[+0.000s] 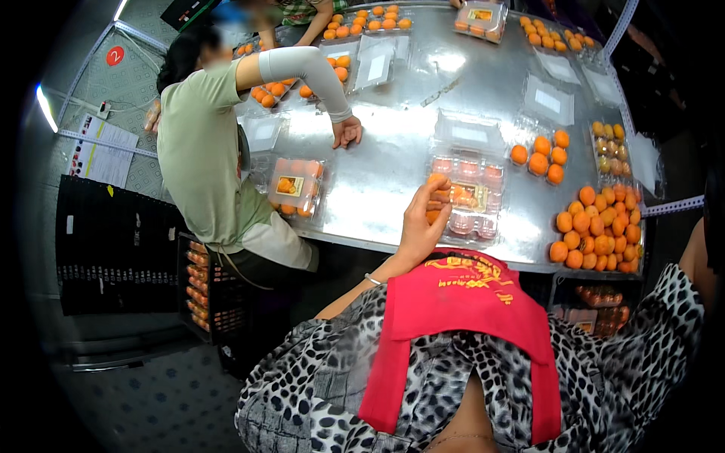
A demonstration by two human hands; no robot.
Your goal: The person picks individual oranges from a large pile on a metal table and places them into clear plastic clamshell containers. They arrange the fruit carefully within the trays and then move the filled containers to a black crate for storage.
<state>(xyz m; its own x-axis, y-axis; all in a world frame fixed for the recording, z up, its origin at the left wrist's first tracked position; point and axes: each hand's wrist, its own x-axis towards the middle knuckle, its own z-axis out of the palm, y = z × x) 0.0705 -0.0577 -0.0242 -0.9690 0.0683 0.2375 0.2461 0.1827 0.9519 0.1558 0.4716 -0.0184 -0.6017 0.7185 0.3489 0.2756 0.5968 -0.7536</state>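
Note:
My left hand (422, 221), with a bracelet at the wrist, is over the left side of a clear plastic clamshell tray (498, 226). Its fingers and thumb curve inward. Orange fruit (432, 217) shows around and between them; whether the hand grips one is hidden. Other cells of the tray look pinkish, and a picture label (474, 196) shows in its middle. The clear lid (444, 127) lies folded back on the metal table (385, 187), away from me. My right hand is out of view; only part of that arm shows at the right rim.
Loose orange fruits (600, 229) are heaped at the table's right corner. Several more sit in an open tray (512, 136). A closed, filled clamshell (294, 187) stands left, beside a co-worker (198, 153) whose hand (346, 132) reaches over the table. A black crate (195, 283) holds packed fruit.

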